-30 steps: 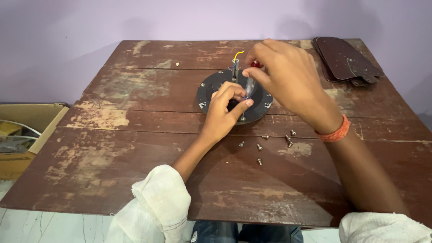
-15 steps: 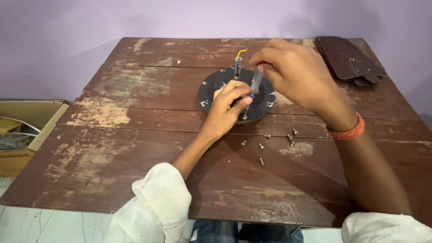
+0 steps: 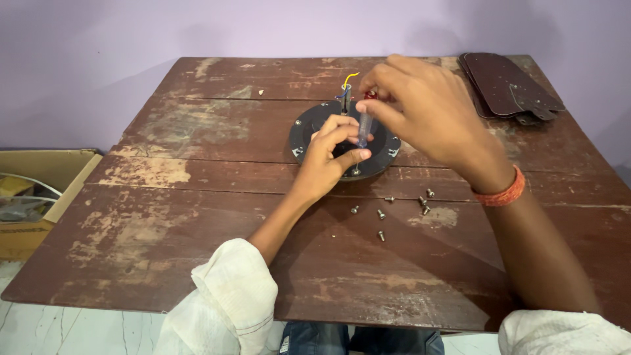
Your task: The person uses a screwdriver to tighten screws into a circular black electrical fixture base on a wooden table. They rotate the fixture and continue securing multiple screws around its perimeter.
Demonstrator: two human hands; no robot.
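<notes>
A round dark metal motor housing [image 3: 309, 131] lies on a worn wooden table [image 3: 197, 197], with blue and yellow wires [image 3: 347, 84] rising from its middle. My right hand [image 3: 420, 112] grips the top of a screwdriver [image 3: 363, 125] that stands nearly upright over the housing's near rim. My left hand [image 3: 332, 154] rests on the housing and pinches the screwdriver's lower shaft between thumb and fingers. The tip is hidden behind my fingers.
Several loose screws [image 3: 401, 207] lie on the table just in front of the housing. Dark brown fan blades [image 3: 509, 85] are stacked at the far right corner. An open cardboard box [image 3: 33, 197] sits on the floor to the left.
My right hand has risen and shifted slightly, bringing the screwdriver more upright over the housing. My left hand stays on the housing at the shaft.
</notes>
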